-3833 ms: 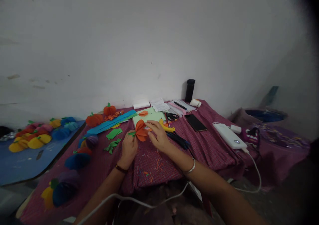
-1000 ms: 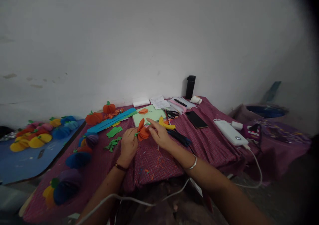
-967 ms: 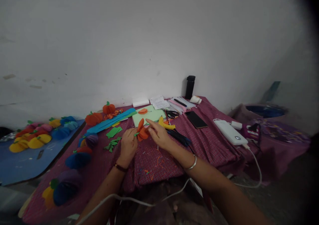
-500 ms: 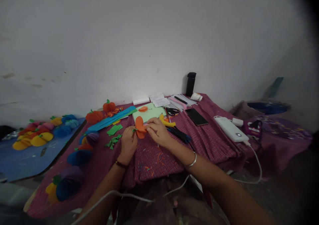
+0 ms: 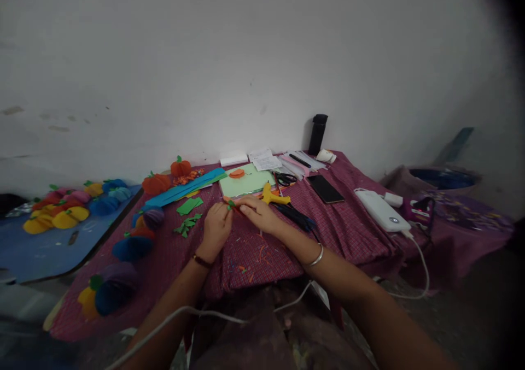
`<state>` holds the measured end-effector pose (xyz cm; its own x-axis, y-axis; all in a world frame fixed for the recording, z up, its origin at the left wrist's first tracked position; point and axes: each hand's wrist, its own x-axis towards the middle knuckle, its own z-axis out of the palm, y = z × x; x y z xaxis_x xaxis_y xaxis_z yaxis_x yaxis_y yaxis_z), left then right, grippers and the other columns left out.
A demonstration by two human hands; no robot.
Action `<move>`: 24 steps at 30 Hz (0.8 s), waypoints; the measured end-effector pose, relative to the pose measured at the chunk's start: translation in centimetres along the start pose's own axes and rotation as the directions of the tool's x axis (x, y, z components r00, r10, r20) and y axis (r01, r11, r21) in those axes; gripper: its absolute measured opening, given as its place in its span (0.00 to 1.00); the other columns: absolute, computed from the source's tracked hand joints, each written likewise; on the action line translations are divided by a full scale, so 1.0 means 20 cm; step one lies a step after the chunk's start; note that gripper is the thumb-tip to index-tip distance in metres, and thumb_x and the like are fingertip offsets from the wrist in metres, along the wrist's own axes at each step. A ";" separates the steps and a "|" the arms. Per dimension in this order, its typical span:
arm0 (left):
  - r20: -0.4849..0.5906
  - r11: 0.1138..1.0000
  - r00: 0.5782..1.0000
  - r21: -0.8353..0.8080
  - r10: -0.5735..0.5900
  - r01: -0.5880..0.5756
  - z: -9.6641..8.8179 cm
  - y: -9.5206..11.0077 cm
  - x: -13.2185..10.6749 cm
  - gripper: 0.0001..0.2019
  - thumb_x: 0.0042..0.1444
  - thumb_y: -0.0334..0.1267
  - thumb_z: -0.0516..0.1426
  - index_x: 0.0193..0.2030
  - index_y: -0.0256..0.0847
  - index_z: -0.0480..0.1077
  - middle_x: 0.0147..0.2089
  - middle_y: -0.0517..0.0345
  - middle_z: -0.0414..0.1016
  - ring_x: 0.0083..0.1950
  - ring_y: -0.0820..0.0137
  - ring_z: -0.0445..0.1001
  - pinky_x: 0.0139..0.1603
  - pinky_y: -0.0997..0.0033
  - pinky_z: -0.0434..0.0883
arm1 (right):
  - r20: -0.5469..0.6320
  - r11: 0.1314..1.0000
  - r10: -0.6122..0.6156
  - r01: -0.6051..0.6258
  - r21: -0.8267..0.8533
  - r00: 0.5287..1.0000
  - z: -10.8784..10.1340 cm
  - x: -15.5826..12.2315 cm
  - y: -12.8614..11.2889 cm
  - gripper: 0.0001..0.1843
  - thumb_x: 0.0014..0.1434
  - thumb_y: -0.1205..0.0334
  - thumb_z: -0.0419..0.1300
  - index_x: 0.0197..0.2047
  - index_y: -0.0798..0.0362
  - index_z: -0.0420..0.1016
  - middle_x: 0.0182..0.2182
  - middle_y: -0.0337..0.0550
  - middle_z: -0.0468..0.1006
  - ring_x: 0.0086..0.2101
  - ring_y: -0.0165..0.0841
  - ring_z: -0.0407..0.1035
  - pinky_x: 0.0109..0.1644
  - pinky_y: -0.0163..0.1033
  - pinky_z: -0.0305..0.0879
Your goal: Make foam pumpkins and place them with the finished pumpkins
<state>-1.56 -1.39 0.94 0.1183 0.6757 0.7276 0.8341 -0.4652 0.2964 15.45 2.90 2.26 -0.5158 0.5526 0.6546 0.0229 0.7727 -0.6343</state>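
The left hand [image 5: 217, 225] pinches a paper pumpkin [image 5: 226, 199]; the right hand [image 5: 259, 215] bends its fingers over it, whether gripping I cannot tell. A red tablecloth [image 5: 348, 233] spreads around both. Beyond the hands lie pale green paper [image 5: 248, 185] and, further left, blue strips [image 5: 184, 188]; a phone [image 5: 325, 188] lies right of them. A yellow tool [image 5: 275, 198] is just beside the right hand, green scraps [image 5: 190, 206] near the left. Between the hands, the pumpkin shows bits of orange and a green stem [image 5: 231, 204], fingers covering the rest. The stem end is at the left fingertips; the long axis is hidden.
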 end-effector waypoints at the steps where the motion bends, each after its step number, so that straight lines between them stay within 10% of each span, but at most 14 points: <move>1: -0.023 0.998 0.998 -0.045 -0.054 0.052 0.00 0.01 0.00 0.09 0.61 0.33 0.49 0.30 0.41 0.65 0.30 0.57 0.69 0.33 0.68 0.67 0.36 0.69 0.64 | 0.002 0.999 0.016 -0.016 0.032 1.000 0.00 0.00 0.01 0.17 0.67 0.54 0.49 0.47 0.54 0.74 0.43 0.47 0.77 0.46 0.35 0.69 0.53 0.44 0.64; 6: -0.058 0.963 0.968 -0.128 -0.245 0.237 0.00 0.04 0.01 0.12 0.57 0.36 0.53 0.23 0.41 0.59 0.23 0.64 0.62 0.26 0.73 0.61 0.27 0.73 0.56 | -0.078 0.982 0.165 -0.157 0.108 0.983 -0.02 0.01 0.06 0.16 0.65 0.58 0.49 0.46 0.56 0.75 0.42 0.46 0.78 0.43 0.34 0.71 0.50 0.42 0.65; 11: -0.011 0.965 0.975 -0.148 -0.222 0.218 -0.02 0.05 0.01 0.08 0.55 0.36 0.54 0.25 0.40 0.64 0.25 0.64 0.65 0.27 0.73 0.62 0.29 0.74 0.59 | -0.049 0.981 0.194 -0.194 0.009 0.980 -0.04 0.01 0.07 0.10 0.58 0.61 0.56 0.37 0.56 0.77 0.33 0.43 0.78 0.35 0.33 0.70 0.44 0.40 0.66; 24: 0.071 0.813 0.946 -0.495 -0.315 0.308 -0.06 0.05 0.04 0.05 0.53 0.36 0.54 0.29 0.39 0.70 0.30 0.60 0.70 0.33 0.72 0.67 0.34 0.74 0.64 | -0.005 0.863 0.335 -0.304 0.404 0.942 -0.09 0.02 0.04 0.19 0.56 0.46 0.61 0.39 0.54 0.79 0.39 0.44 0.80 0.42 0.35 0.73 0.54 0.44 0.64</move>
<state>-1.34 -2.00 2.50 -0.1129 0.8266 0.5513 0.4477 -0.4531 0.7709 16.75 4.29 2.72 -0.4743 0.7809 0.4066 -0.1694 0.3723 -0.9125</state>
